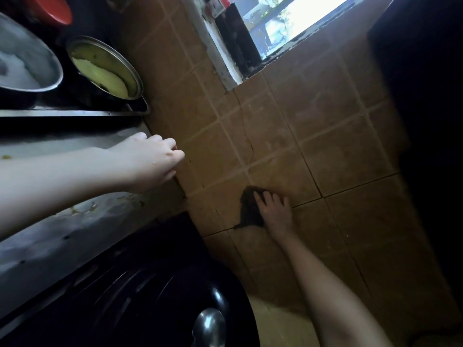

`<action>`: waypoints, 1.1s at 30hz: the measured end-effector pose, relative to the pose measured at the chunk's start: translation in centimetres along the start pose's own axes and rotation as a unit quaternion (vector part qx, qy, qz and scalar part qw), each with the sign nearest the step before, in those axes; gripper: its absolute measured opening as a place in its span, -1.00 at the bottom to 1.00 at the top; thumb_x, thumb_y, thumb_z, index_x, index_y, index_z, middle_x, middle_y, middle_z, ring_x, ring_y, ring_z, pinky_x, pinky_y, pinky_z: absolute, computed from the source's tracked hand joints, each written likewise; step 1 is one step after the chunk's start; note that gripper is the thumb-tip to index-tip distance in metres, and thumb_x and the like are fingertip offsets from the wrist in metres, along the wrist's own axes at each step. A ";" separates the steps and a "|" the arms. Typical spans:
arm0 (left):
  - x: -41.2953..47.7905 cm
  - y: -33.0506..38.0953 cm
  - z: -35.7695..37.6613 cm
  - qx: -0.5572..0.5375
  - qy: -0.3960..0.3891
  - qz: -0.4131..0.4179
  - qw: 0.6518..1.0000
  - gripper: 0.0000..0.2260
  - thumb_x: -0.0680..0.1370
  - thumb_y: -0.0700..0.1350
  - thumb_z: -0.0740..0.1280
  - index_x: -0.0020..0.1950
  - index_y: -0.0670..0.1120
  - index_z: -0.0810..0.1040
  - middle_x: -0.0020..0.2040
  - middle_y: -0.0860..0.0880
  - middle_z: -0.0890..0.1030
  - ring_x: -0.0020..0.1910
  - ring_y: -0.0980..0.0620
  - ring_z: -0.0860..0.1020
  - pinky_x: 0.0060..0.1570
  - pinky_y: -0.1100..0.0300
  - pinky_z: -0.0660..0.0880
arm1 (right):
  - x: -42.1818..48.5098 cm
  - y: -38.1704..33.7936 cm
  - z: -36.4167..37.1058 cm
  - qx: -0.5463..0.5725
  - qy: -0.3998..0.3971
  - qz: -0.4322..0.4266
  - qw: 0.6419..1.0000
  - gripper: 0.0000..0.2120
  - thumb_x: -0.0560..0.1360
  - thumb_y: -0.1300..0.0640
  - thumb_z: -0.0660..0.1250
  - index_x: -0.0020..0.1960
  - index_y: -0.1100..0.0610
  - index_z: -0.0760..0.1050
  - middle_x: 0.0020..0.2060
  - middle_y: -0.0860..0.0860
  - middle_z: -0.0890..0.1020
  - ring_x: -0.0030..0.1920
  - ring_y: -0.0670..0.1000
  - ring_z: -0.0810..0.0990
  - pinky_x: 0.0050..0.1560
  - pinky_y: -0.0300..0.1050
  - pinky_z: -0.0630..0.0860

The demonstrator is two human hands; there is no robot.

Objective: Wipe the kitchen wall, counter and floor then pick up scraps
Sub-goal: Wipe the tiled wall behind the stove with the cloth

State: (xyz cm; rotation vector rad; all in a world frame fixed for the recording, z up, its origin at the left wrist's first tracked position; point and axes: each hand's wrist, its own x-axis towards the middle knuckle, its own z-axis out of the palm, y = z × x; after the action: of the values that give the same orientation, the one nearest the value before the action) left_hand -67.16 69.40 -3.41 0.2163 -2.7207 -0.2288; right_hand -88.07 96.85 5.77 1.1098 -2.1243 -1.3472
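- Presently, wall wiping is judged to be the step in hand: the right hand (275,211) presses a dark crumpled cloth (249,209) against the brown tiled wall (325,136). Its fingers are spread fairly straight over the cloth's right side, not wrapped round it.
- The cloth sits low on the wall, below the level of the grey steel counter (50,234) and right of its end. Its long axis runs roughly in line with the right forearm.
- The left hand (150,161) lies at the counter's corner by the wall, fingers curled under; whether they grip anything cannot be told.
- The left hand is well apart from the cloth; the right alone controls it.
- Yellowish stains (82,209) on the counter lie left of the cloth, nearer the left hand; reaching them would likely mean lifting the cloth over the counter edge.
- A round steel pot with yellow-green residue (105,68) stands beyond the left hand.
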 end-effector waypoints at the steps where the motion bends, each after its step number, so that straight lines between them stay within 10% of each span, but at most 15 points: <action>1: -0.1 0.2 -0.2 -0.006 0.003 0.002 1.000 -0.72 0.63 0.11 0.01 0.23 0.02 0.35 0.24 0.00 0.41 0.15 -0.02 0.48 -0.03 0.13 0.40 | 0.5 1.1 -0.4 0.027 0.008 0.032 0.999 -0.36 0.46 0.14 0.34 0.49 0.08 0.19 0.29 0.12 0.44 0.18 0.15 0.45 0.11 0.07 0.38; 7: -1.1 -0.4 -1.4 -0.023 0.020 -0.007 1.000 -0.72 0.61 0.11 0.03 0.23 0.04 0.37 0.23 0.01 0.42 0.14 -0.02 0.48 -0.03 0.12 0.39 | 3.7 8.7 -8.1 0.191 0.223 0.279 0.914 -0.39 0.44 0.24 0.30 0.46 0.14 0.25 0.34 0.22 0.36 0.25 0.27 0.38 0.26 0.16 0.28; 12: -1.5 -1.8 -0.8 -0.026 0.006 -0.016 1.000 -0.70 0.60 0.12 0.03 0.22 0.06 0.39 0.21 0.02 0.44 0.13 -0.02 0.48 -0.08 0.13 0.37 | 5.4 7.6 -9.2 0.251 0.252 0.267 0.896 -0.39 0.42 0.32 0.32 0.44 0.09 0.31 0.36 0.21 0.36 0.30 0.30 0.32 0.25 0.12 0.30; 19: -2.2 -2.7 0.0 -0.062 -0.003 0.004 0.998 -0.72 0.59 0.14 0.07 0.22 0.07 0.39 0.21 0.05 0.43 0.13 0.00 0.48 -0.01 0.13 0.41 | 2.1 -1.8 -1.3 0.060 -0.129 -0.092 0.986 -0.48 0.50 0.15 0.28 0.43 0.04 0.28 0.32 0.13 0.36 0.22 0.20 0.38 0.03 0.02 0.40; 24: -2.6 -5.3 -0.1 -0.042 -0.011 0.017 0.999 -0.72 0.59 0.16 0.05 0.22 0.11 0.38 0.21 0.08 0.43 0.14 0.03 0.48 -0.01 0.15 0.42 | -4.1 -1.4 1.8 -0.001 -0.172 -0.098 0.980 -0.69 0.35 0.02 0.32 0.08 -0.12 0.61 0.04 -0.02 0.63 -0.08 0.02 0.58 -0.23 -0.12 0.52; 33: -0.5 -3.0 -0.6 -0.058 -0.039 0.009 0.998 -0.66 0.58 0.17 0.06 0.24 0.04 0.40 0.21 0.00 0.44 0.16 -0.04 0.47 0.00 0.10 0.38 | 1.3 5.6 -4.8 0.195 0.124 0.185 0.955 -0.49 0.38 0.33 0.32 0.32 0.14 0.46 0.21 0.28 0.47 0.15 0.33 0.44 0.14 0.22 0.39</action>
State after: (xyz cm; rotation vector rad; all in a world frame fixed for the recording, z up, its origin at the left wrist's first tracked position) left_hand -66.10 66.52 -3.57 0.1532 -2.7739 -0.3972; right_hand -87.94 94.29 12.87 0.8952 -2.3109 -0.6027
